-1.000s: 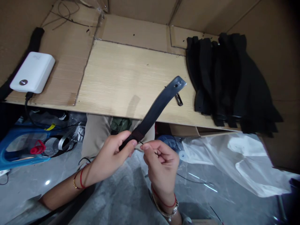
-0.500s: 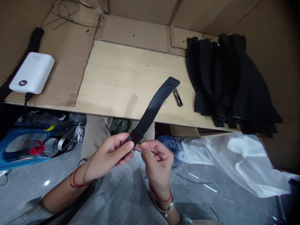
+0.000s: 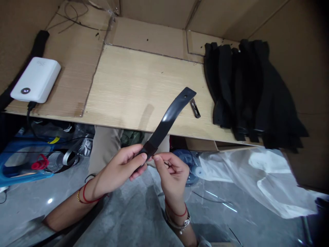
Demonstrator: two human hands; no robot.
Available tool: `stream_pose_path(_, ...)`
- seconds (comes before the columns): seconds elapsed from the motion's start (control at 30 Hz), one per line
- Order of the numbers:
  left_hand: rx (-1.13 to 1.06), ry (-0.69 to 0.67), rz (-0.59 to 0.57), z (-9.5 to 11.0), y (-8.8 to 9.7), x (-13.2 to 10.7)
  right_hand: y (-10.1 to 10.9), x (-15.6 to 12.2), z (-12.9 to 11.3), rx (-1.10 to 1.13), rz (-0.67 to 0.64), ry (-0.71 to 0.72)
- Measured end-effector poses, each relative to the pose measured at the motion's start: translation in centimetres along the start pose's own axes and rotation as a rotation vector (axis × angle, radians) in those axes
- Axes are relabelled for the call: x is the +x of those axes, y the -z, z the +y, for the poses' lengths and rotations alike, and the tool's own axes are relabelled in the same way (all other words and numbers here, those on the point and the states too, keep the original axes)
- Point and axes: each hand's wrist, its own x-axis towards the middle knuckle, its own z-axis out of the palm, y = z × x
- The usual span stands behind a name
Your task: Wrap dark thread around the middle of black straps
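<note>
My left hand [image 3: 125,163] is closed around a black strap [image 3: 167,120], thumb on top. The strap slants up to the right over the table's front edge, and its far end has a small hole. A darker band crosses it just above my thumb. My right hand [image 3: 171,171] pinches at the strap's right edge, beside that band; what lies between thumb and finger is too small to make out. Past the strap's tip, a small metal nail clipper [image 3: 195,108] rests on the tabletop [image 3: 128,85].
Many black strips [image 3: 239,89] lie heaped at the table's right. On the left sits a white power bank [image 3: 36,79] with a black cable plugged in. Cardboard walls [image 3: 154,12] surround the table. Below are a blue plastic basket [image 3: 10,171] and white sheeting [image 3: 257,178].
The strap's tip has dipped slightly and now catches a bright reflection. My right hand has shifted a little, still pinching at the strap's edge. My left hand keeps its hold.
</note>
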Motion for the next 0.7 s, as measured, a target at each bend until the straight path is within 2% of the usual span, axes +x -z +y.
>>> stream_pose_path(0.23,-0.034,0.022,0.069,-0.3,-0.3,0.0,-0.2,-0.2,0.0,0.013,-0.015,-0.063)
stream_pose_path(0.43,-0.049,0.011,0.092,0.0,-0.3,0.1,-0.5,0.0,-0.7,0.003,-0.031,-0.043)
stream_pose_path(0.57,-0.087,-0.018,0.076,1.7,-0.4,0.4,-0.6,1.3,-2.0,-0.038,-0.051,0.015)
stream_pose_path(0.7,-0.139,-0.07,0.082,5.1,-0.3,1.4,-1.0,5.1,-4.3,-0.019,-0.137,0.063)
